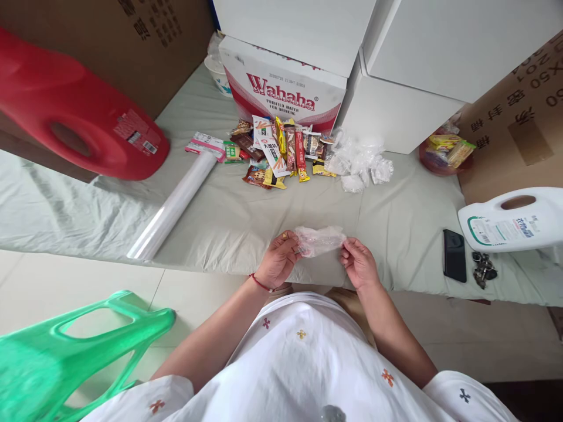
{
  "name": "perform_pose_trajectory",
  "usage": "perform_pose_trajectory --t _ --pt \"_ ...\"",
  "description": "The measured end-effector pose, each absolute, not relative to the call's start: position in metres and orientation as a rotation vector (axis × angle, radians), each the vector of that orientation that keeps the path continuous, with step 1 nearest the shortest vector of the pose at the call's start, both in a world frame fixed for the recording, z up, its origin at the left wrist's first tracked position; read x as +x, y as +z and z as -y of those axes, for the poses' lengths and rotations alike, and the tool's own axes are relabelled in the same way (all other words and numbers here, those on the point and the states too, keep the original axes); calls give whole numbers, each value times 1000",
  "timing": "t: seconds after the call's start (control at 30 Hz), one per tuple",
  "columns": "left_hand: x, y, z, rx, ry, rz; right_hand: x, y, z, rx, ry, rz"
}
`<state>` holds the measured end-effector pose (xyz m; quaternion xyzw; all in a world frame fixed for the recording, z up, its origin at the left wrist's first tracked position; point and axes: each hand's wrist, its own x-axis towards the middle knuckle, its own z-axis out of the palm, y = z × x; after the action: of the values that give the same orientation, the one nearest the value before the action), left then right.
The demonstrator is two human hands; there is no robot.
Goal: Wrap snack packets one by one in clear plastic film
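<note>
"What's the crumpled film (321,241) like?"
"Thin plastic, translucent, wrinkled with small shiny creases."
"And the jug (99,108) at ten o'clock?"
"Smooth red plastic, softly glossy (the stool (44,363) at eight is plastic too); the carton (284,94) at twelve is printed paperboard."
"And underneath?"
"A cloth sheet (237,217), matt and creased."

Pale tile floor (44,287), nearer than the grip. Green stool (145,319) on it, left of the grip. Creased grey-green sheet (409,234) under the grip. White boxes (440,47) stacked beyond; brown cartons (145,70) far left and right. Soft light.
</note>
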<state>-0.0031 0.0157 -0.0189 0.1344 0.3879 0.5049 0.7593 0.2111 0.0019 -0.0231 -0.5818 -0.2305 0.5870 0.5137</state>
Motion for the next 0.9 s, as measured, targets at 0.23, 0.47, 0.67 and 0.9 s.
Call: perform_pose_trajectory --t 0.23,0.47,0.67,0.9 --pt "0 -12 -15 436 1071 -899 210 -1 9 -1492 577 1463" --pt "-4 -10 -10 798 960 -903 212 21 -22 -1291 1019 1847" --pt "-17 -14 -14 772 964 -919 212 20 -25 -1410 1426 1260" --pt "-21 -7 -13 777 1275 -1240 207 10 -21 -1506 1192 879"
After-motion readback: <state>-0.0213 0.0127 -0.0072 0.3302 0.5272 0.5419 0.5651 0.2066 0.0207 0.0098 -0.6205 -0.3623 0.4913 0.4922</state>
